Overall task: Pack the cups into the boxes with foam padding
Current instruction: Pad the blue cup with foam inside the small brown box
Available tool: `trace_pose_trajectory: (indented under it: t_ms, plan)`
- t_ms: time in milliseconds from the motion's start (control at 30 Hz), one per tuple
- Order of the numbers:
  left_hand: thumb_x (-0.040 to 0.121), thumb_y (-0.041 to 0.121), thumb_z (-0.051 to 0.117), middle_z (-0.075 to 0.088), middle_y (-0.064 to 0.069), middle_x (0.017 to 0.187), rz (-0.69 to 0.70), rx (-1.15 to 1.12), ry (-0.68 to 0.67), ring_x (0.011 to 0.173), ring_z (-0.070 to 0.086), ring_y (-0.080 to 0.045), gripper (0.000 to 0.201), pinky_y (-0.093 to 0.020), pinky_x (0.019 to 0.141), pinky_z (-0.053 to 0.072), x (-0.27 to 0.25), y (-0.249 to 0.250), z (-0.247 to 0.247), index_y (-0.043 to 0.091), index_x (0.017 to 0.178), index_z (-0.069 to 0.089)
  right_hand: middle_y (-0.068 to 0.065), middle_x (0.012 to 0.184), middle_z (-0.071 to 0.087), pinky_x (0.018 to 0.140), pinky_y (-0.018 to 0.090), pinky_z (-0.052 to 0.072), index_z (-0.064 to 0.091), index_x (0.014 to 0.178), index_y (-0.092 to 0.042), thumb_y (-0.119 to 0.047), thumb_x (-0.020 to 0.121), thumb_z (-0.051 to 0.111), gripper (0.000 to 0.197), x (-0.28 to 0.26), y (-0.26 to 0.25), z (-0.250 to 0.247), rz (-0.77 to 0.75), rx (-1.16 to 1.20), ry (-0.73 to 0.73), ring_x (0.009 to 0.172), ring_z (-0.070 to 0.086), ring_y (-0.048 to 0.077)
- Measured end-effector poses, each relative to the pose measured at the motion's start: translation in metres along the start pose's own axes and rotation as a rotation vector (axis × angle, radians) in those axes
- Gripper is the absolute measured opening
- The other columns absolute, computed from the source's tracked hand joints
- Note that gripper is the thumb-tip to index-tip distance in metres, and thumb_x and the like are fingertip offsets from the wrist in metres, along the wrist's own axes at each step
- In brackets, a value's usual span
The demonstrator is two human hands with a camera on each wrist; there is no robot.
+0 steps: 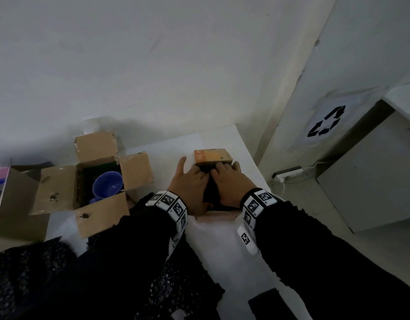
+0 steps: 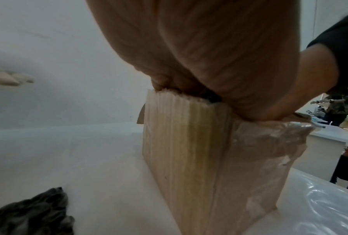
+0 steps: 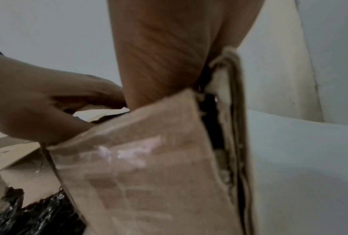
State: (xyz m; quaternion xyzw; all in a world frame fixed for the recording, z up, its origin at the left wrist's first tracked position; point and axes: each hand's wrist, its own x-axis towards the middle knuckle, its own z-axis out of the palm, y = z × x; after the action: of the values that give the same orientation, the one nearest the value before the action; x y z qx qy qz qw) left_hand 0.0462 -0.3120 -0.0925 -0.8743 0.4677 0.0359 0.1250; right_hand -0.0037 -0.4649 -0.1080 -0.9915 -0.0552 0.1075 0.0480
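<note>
**Both hands pressing dark foam into the small box: risks from here**

Obs: Left hand (image 1: pixel 191 181) and right hand (image 1: pixel 230 184) lie side by side on top of the small cardboard box (image 2: pixel 199 151), at about 12 o'clock from the wearer on the white table (image 1: pixel 222 250). Fingers of both reach down into the box mouth, pushing black foam padding (image 1: pixel 211 192). Left thumb is splayed out toward 11 o'clock. From the head view the fingers look fairly straight, pressing rather than gripping; the wrist views show only palm heels against the cardboard edge, so I cannot tell for sure whether any fingertip curls round the foam.

Task items: a blue cup (image 1: pixel 108 184) sits inside the larger open box (image 1: pixel 58 192) at 9 o'clock, flaps spread, dark lining under it. Whether a cup already lies beneath the foam in the small box is hidden by the hands. Loose black foam sheets (image 1: pixel 26 273) lie at 7 o'clock on the near table edge. An orange carton (image 1: pixel 212 155) stands touching the far side of the small box.

Risks (judgement):
- The box wall under the left palm is already crumpled at its top edge; more downward force may buckle it.
- The right-hand seam gapes, showing dark filling; overstuffing could split it.
- If a cup is underneath, uneven pressing may seat it against bare cardboard.
- The box stands near the table's right edge; a sideways shove could slide it off.
</note>
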Motion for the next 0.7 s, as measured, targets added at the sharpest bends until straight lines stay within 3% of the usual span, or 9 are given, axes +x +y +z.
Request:
trace_pose_trajectory:
  t_ms: [100, 233, 333, 433, 567, 633, 700]
  plan:
    - [0.071, 0.079, 0.036, 0.055, 0.007, 0.126, -0.013, 0.047, -0.006, 0.138, 0.022, -0.021, 0.083, -0.061, 0.106, -0.020, -0.004, -0.005, -0.002, 0.021, 0.129, 0.048, 0.013, 0.127, 0.042, 0.107, 0.056, 0.027, 0.043, 0.124, -0.009, -0.040, 0.081, 0.067, 0.059, 0.003, -0.002, 0.002, 0.027, -0.021, -0.004, 0.112, 0.048, 0.032]
    - [0.071, 0.084, 0.030, 0.055, 0.006, 0.126, -0.021, 0.062, -0.039, 0.140, 0.018, -0.022, 0.090, -0.063, 0.107, -0.021, -0.005, -0.007, -0.005, 0.019, 0.128, 0.053, 0.013, 0.118, 0.055, 0.097, 0.046, 0.042, 0.045, 0.122, -0.008, -0.027, 0.085, 0.059, 0.044, 0.007, -0.004, -0.004, 0.022, -0.001, -0.062, 0.102, 0.059, 0.029]
    - [0.070, 0.086, 0.028, 0.056, 0.005, 0.126, -0.015, 0.055, -0.067, 0.138, 0.019, -0.022, 0.092, -0.062, 0.109, -0.015, -0.003, -0.007, -0.005, 0.018, 0.128, 0.053, 0.012, 0.115, 0.059, 0.092, 0.043, 0.045, 0.050, 0.116, -0.009, -0.024, 0.085, 0.058, 0.036, 0.011, -0.001, -0.010, 0.011, 0.020, -0.104, 0.101, 0.060, 0.028]
    - [0.073, 0.083, 0.032, 0.056, 0.006, 0.124, -0.013, -0.019, -0.060, 0.136, 0.023, -0.018, 0.086, -0.060, 0.112, -0.009, -0.002, -0.007, -0.003, 0.019, 0.128, 0.051, 0.014, 0.111, 0.056, 0.094, 0.051, 0.042, 0.056, 0.108, -0.008, -0.026, 0.080, 0.061, 0.033, 0.006, 0.002, -0.006, -0.031, -0.051, 0.051, 0.105, 0.052, 0.033]
    - [0.073, 0.083, 0.031, 0.056, 0.006, 0.125, -0.002, -0.040, -0.069, 0.135, 0.026, -0.017, 0.086, -0.059, 0.113, -0.006, 0.000, -0.007, -0.002, 0.019, 0.125, 0.052, 0.011, 0.082, 0.060, 0.080, 0.043, 0.041, 0.059, 0.084, -0.010, -0.024, 0.064, 0.064, 0.025, 0.000, 0.006, 0.003, -0.013, -0.144, 0.250, 0.073, 0.057, 0.030]
    - [0.071, 0.085, 0.027, 0.058, 0.006, 0.124, 0.011, -0.033, -0.076, 0.135, 0.028, -0.017, 0.088, -0.059, 0.113, -0.007, 0.002, -0.008, 0.001, 0.019, 0.124, 0.054, 0.006, 0.069, 0.060, 0.083, 0.041, 0.035, 0.058, 0.076, -0.013, -0.027, 0.064, 0.060, 0.018, 0.000, 0.006, 0.006, -0.010, -0.166, 0.274, 0.060, 0.055, 0.026]
    - [0.069, 0.086, 0.024, 0.059, 0.006, 0.123, 0.024, -0.021, -0.071, 0.135, 0.029, -0.017, 0.093, -0.059, 0.113, -0.008, 0.004, -0.009, 0.003, 0.018, 0.124, 0.055, 0.003, 0.065, 0.061, 0.095, 0.043, 0.033, 0.057, 0.076, -0.015, -0.029, 0.070, 0.050, 0.016, 0.003, 0.007, 0.009, -0.015, -0.166, 0.249, 0.058, 0.056, 0.026]
